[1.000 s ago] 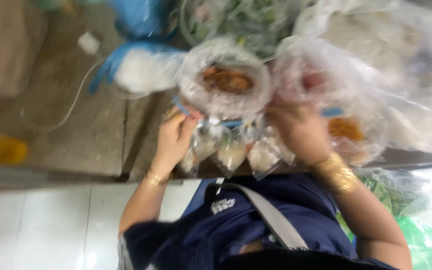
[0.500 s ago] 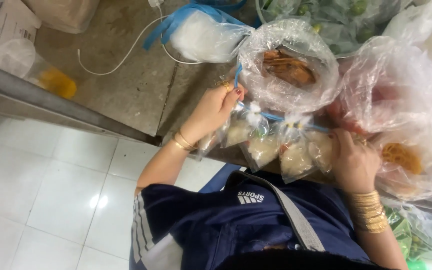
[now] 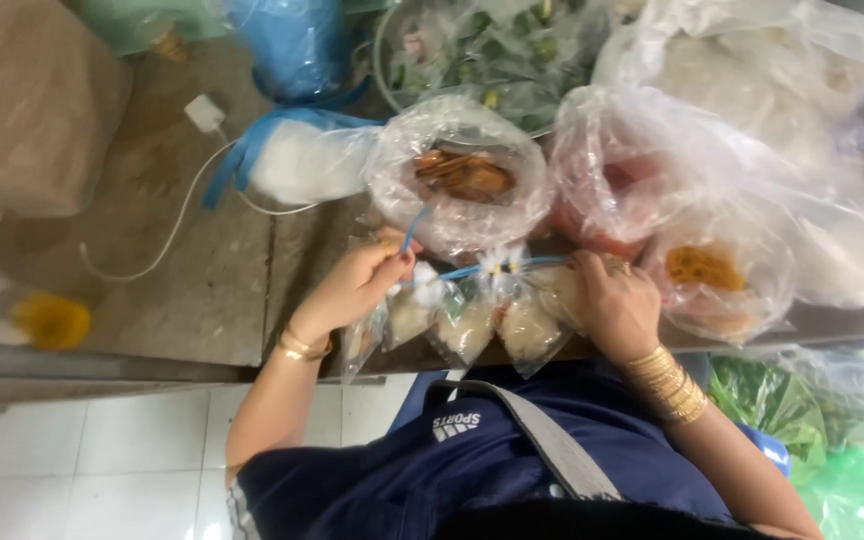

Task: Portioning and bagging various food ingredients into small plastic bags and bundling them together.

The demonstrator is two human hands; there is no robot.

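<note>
1. A blue string (image 3: 432,272) is pinched in the left hand (image 3: 357,285) and drawn toward the right hand (image 3: 614,300), which is closed on the string's far end.
2. Small tied sauce packets (image 3: 467,325) hang from it at the counter edge (image 3: 202,355).
3. If either pinch loosened, the packets could slide off and drop to the floor tiles (image 3: 82,460).
4. The open bag of fried pieces (image 3: 462,180) just behind could be snagged and tipped.

Blue string (image 3: 472,270) runs between left hand (image 3: 357,285) and right hand (image 3: 617,305). Small clear bags (image 3: 467,325) hold whitish-beige filling. Gold bangles (image 3: 667,385). Navy shirt (image 3: 432,480), grey strap (image 3: 552,450). White cable (image 3: 177,225), yellow cup (image 3: 52,320).
</note>
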